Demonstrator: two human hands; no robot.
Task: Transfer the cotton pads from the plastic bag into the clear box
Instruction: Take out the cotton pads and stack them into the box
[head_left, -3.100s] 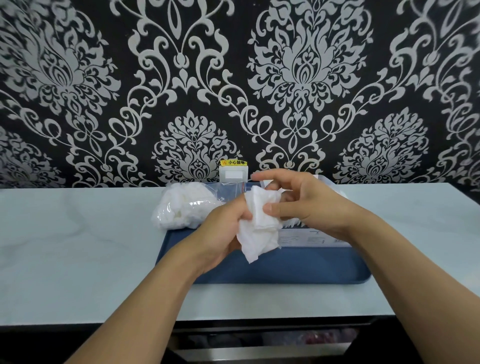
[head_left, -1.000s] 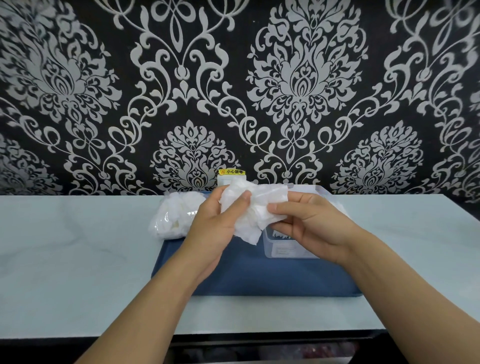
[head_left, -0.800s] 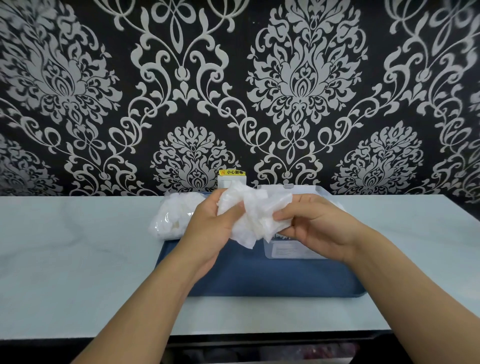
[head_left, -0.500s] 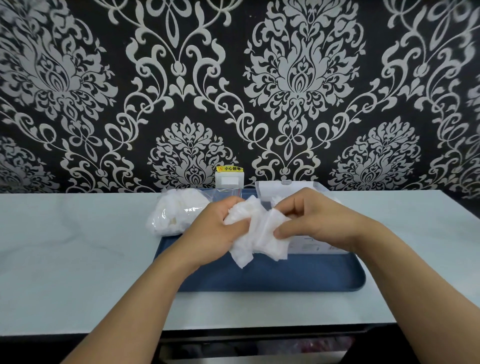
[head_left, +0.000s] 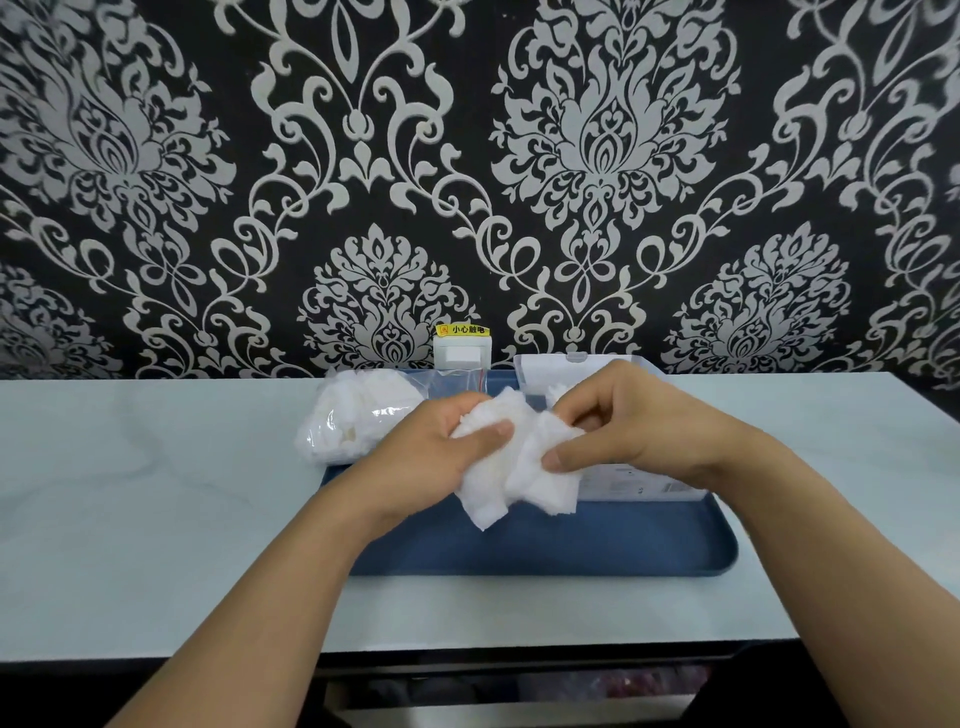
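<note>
Hands, left hand and right hand, each pinch bunched cotton pads mid-frame above the tray, before the clear box, likely squaring them for loading.

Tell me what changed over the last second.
Both hands, left hand and right hand, lowered the bunch of cotton pads from above the clear box to in front of it. Both keep pinching it. Plastic bag and blue tray stayed put.
</note>
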